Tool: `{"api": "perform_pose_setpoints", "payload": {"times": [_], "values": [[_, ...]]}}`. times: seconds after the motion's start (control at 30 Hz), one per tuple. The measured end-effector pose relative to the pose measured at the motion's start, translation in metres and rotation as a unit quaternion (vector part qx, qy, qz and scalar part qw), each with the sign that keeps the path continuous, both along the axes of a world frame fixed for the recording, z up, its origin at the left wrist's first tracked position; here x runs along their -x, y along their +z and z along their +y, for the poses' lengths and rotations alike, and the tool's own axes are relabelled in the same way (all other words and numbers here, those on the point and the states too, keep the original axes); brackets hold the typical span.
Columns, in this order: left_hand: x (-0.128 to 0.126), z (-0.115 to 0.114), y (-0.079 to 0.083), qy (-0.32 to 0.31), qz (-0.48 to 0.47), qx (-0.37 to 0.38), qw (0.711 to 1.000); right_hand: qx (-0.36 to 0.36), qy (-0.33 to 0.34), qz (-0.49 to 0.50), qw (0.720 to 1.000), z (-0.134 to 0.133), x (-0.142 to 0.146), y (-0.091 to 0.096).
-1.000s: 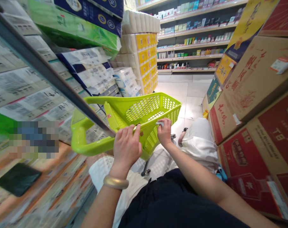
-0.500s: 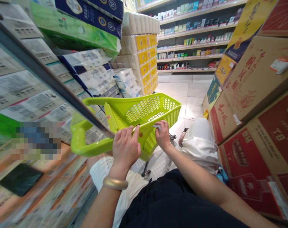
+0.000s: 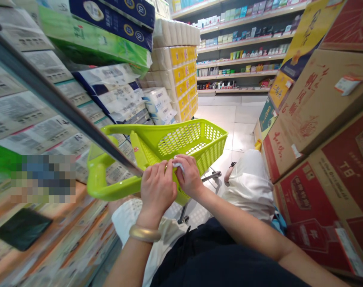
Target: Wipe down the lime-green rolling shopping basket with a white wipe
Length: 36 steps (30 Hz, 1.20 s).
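Note:
A lime-green plastic shopping basket on wheels stands in the aisle right in front of me. My left hand, with a gold bangle on its wrist, grips the basket's near rim, fingers curled over the edge. My right hand is closed on a small white crumpled cloth or tissue and presses it against the same rim, touching my left hand's fingertips. The inside of the basket shows nothing in it.
Packs of tissue and toilet paper fill the shelving on my left, behind a grey shelf rail. Stacked cardboard boxes line the right. A tiled floor runs to far shelves of bottles. My knee in white cloth is bent at the right.
My right hand has slid left along the basket rim with the white cloth, from well apart to touching my left hand. My left hand kept its grip.

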<state>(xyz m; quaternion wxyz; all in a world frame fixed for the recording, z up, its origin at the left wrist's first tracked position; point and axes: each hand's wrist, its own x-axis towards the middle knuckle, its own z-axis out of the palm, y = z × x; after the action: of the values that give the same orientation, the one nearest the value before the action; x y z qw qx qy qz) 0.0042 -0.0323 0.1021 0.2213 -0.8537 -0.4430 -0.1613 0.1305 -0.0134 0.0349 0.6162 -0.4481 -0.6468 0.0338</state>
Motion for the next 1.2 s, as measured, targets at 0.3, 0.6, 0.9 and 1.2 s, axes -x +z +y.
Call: {"api": "perform_pose_setpoints", "payload": {"times": [0.3,0.6,0.9,1.2], "values": [[-0.001,-0.003,0.003,0.005,-0.009,0.007,1.000,0.033,-0.023,-0.006,0.999,0.013,-0.008,0.002],[0.002,-0.003,0.001,0.004,-0.016,-0.001,1.000,0.086,-0.081,-0.058,0.991,0.029,-0.035,-0.004],[0.002,-0.002,0.001,0.010,-0.036,0.008,0.999,0.045,-0.006,-0.114,0.992,0.018,-0.005,0.009],[0.004,0.000,-0.002,0.011,-0.038,-0.010,0.999,0.104,-0.095,-0.103,0.985,0.028,-0.037,-0.002]]}}
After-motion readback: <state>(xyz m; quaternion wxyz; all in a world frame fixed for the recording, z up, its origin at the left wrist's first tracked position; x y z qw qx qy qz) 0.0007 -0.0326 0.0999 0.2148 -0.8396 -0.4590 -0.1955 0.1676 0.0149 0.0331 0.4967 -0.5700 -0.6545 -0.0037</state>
